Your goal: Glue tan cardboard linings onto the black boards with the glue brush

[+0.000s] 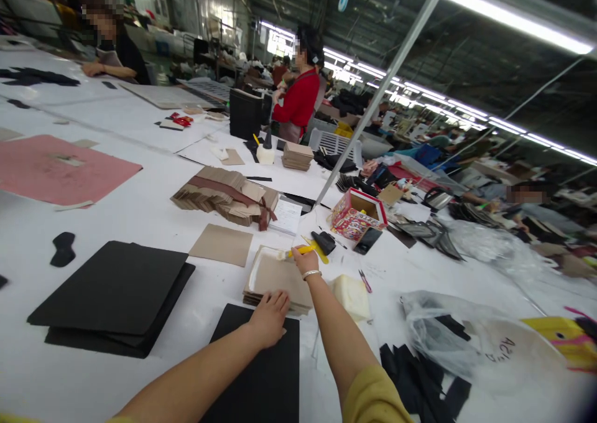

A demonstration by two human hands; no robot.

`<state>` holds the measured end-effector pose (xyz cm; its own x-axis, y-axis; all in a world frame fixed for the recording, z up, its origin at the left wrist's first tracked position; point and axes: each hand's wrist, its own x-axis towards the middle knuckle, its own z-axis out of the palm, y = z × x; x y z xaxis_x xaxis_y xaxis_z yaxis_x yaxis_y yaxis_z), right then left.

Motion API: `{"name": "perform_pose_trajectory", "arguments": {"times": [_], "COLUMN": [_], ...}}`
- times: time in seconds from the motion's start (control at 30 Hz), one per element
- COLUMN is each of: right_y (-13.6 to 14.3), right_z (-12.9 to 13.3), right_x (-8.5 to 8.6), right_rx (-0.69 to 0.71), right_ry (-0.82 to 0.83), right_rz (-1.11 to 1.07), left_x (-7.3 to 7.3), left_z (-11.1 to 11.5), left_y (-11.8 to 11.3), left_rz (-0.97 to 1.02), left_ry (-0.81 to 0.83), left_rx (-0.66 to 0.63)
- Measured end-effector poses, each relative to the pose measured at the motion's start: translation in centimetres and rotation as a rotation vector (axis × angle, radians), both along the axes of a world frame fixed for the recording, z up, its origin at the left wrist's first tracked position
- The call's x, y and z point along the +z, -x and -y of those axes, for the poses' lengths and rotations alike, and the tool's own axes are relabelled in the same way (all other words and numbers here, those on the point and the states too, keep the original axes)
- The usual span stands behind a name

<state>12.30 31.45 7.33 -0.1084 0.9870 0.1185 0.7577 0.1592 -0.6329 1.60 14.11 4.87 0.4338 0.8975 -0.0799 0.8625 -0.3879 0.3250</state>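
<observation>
My right hand (305, 261), a bangle at its wrist, is closed on a yellow-handled brush (298, 251). The pale tip of this brush rests at the far edge of a stack of brown boards (282, 277). A wet-looking white band runs along the top board's left and far edges. On the near edge of the stack my left hand (271, 318) lies flat with fingers stretched out. Beneath my left forearm is a black panel (261, 373). A single brown board (221, 244) lies just beyond the stack, to the left.
Black panels (112, 286) are piled at left, near a pink sheet (65, 168). Beyond are bundled brown pieces (224, 193) and a red patterned box (357, 214). A slanted metal pole (380, 93) rises from the table. A plastic bag (485, 342) lies at right. Co-workers are around.
</observation>
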Motion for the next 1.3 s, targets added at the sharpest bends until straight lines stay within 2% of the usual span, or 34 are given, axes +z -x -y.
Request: {"name": "perform_pose_trajectory", "arguments": {"times": [0.1, 0.2, 0.27, 0.37, 0.5, 0.63, 0.7, 0.8, 0.97, 1.1, 1.2, 1.3], "right_y": [-4.9, -7.7, -8.1, -7.9, -9.2, -11.0, -11.3, -11.5, -12.2, -12.9, -12.8, -12.4], "right_z": [0.6, 1.1, 1.7, 3.8, 9.3, 15.3, 17.2, 18.5, 18.8, 19.1, 19.5, 19.7], "right_x": [1.3, 2.5, 2.7, 2.2, 1.2, 1.0, 1.4, 2.4, 3.7, 3.9, 3.5, 2.7], "right_rx": [-0.119, -0.168, -0.093, 0.15, 0.351, 0.417, 0.381, 0.252, -0.068, -0.278, -0.339, -0.297], "right_ry": [0.011, 0.005, -0.034, -0.123, -0.162, -0.171, -0.172, -0.182, -0.215, -0.13, -0.088, -0.065], "right_rz": [0.038, 0.064, 0.074, 0.134, 0.22, 0.163, 0.108, 0.014, -0.208, -0.39, -0.511, -0.546], "left_x": [-0.2, 0.0, 0.3, 0.7, 1.1, 1.6, 1.8, 2.1, 2.1, 2.3, 2.4, 2.4], "left_z": [0.0, -0.1, -0.2, -0.6, -1.5, -2.9, -3.6, -4.5, -5.5, -5.9, -5.5, -4.9], "left_y": [-0.1, -0.1, -0.1, 0.0, 0.1, 0.1, 0.1, 0.1, 0.4, 1.0, 1.3, 1.4], "left_rz": [-0.002, -0.01, -0.016, -0.038, -0.106, -0.158, -0.168, -0.178, -0.203, -0.227, -0.238, -0.233], "left_ry": [0.002, -0.003, -0.01, -0.033, -0.074, -0.075, -0.064, -0.058, -0.044, -0.02, -0.027, -0.075], "left_rx": [0.005, 0.007, 0.003, 0.0, 0.028, 0.051, 0.042, 0.021, -0.048, -0.116, -0.149, -0.165]}}
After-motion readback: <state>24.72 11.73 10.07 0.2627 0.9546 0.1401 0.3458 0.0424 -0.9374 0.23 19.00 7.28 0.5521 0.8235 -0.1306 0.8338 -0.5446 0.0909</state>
